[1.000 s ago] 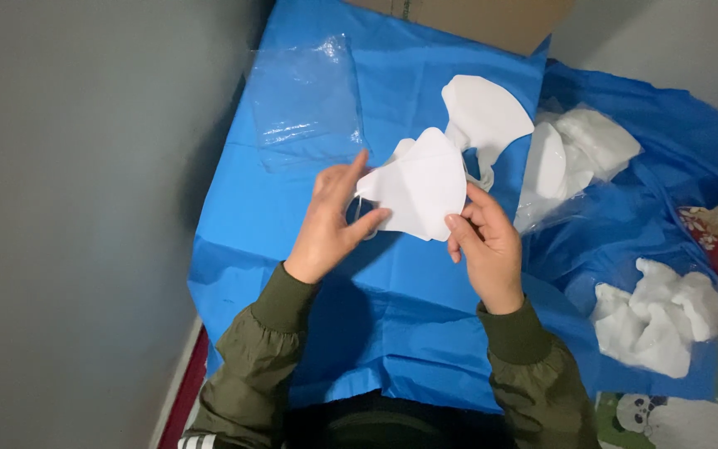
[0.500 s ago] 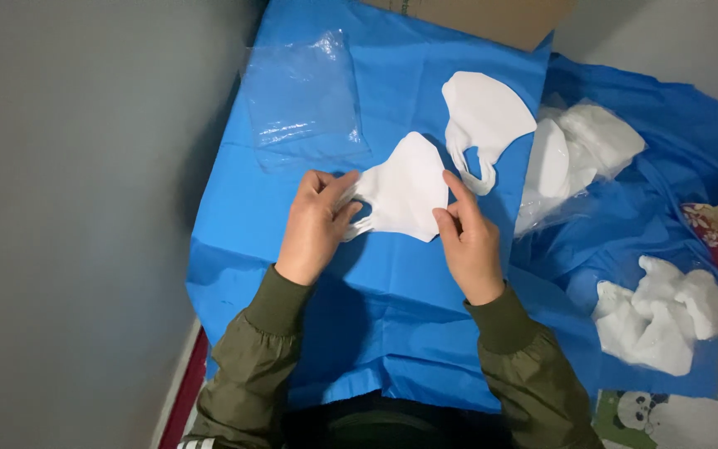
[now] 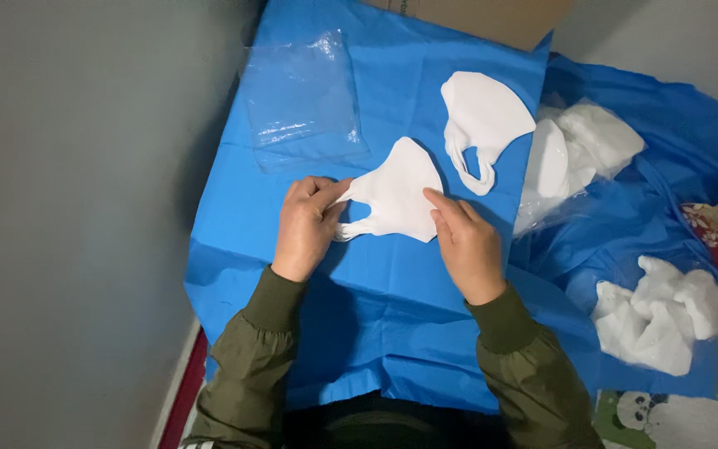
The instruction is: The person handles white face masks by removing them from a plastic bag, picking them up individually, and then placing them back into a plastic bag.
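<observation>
White face mask (image 3: 399, 193) on blue sheet (image 3: 376, 333), left hand (image 3: 305, 229) pinching its ear loop, right hand (image 3: 467, 245) pressing it – clear empty bag (image 3: 301, 100) nearby

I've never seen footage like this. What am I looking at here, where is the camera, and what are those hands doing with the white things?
There is no machine here: these are a person's two bare hands, filmed by a camera worn on their head and looking down, so you see what they see. The arms wear olive-green sleeves.

The surface is covered by a blue sheet. On it, both hands hold a white folded face mask: the left hand pinches its ear-loop end, and the right hand presses fingers on its other edge.

A second white mask lies just beyond, untouched. A clear plastic bag lies flat at the upper left. To the right are a bag of more white masks and another white bundle nearer the person. A brown cardboard box shows at the top edge.
</observation>
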